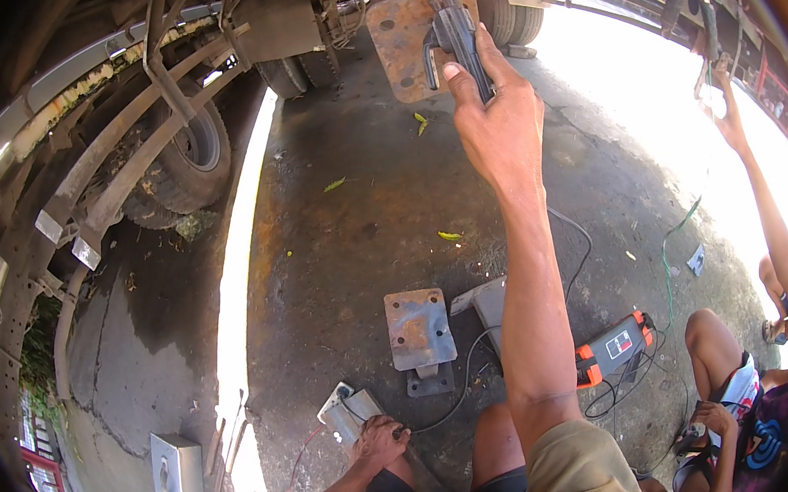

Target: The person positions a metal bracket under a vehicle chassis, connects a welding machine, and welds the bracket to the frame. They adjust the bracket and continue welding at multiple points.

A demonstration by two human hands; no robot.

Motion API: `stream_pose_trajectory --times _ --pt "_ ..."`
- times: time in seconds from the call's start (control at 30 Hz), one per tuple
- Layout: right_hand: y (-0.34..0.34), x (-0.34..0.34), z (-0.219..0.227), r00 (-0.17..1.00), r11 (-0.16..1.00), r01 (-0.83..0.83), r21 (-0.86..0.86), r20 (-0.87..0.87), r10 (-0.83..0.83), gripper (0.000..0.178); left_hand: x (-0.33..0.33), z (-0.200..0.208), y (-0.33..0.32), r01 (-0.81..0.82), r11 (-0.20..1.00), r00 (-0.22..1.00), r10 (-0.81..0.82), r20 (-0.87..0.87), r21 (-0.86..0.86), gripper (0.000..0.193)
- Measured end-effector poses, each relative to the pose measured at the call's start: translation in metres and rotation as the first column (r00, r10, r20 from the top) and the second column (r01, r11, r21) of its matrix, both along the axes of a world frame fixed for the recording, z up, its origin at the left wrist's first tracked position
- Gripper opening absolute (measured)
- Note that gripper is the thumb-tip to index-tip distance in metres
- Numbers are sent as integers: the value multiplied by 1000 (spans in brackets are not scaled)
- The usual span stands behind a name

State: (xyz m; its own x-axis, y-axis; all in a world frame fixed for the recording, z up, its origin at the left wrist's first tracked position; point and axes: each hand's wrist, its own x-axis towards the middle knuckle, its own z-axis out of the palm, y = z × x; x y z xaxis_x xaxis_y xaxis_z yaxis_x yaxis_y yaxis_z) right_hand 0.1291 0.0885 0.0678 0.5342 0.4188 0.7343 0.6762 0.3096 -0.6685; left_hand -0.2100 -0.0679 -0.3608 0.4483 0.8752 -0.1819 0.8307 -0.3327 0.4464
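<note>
My right hand (pixel 505 129) reaches far forward, its fingers wrapped round dark locking pliers (pixel 467 54). The jaws of the pliers point up at a rusty metal plate with holes (pixel 395 45), and seem to clamp its edge; the exact grip cannot be made out. An orange glow shows just above the plate. Close to my knees, my left hand (pixel 380 443) is closed beside a grey metal piece (pixel 353 413). Something small and dark shows at its fingers, too hidden to name. Ahead of that hand lies a bracket with a holed plate (pixel 420 323) on the ground.
An orange and grey machine (pixel 615 348) with cables lies right of my forearm, near a green wire (pixel 679 235). At right a person (pixel 745 408) squats with one arm raised. Truck frame parts (pixel 131 148) and a wheel (pixel 192 149) fill the left. A grey box (pixel 176 471) stands lower left.
</note>
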Motion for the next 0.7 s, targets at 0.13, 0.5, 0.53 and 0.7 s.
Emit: stream_pose_trajectory --times 0.13,0.5,0.53,0.7 --pt "-1 1 8 999 998 -29 -49 -45 27 60 0 0 0 -8 1000 1000 8 7 -5 32" --pt "4 7 12 999 997 -18 -71 -34 16 62 0 1 0 -3 1000 1000 3 -6 -19 32" --pt "3 7 15 999 996 -28 -88 -42 25 63 0 0 0 -5 1000 1000 4 -6 -17 32" --pt "5 10 16 1000 998 -10 -60 -28 9 64 1 0 0 -3 1000 1000 3 -12 -19 32"
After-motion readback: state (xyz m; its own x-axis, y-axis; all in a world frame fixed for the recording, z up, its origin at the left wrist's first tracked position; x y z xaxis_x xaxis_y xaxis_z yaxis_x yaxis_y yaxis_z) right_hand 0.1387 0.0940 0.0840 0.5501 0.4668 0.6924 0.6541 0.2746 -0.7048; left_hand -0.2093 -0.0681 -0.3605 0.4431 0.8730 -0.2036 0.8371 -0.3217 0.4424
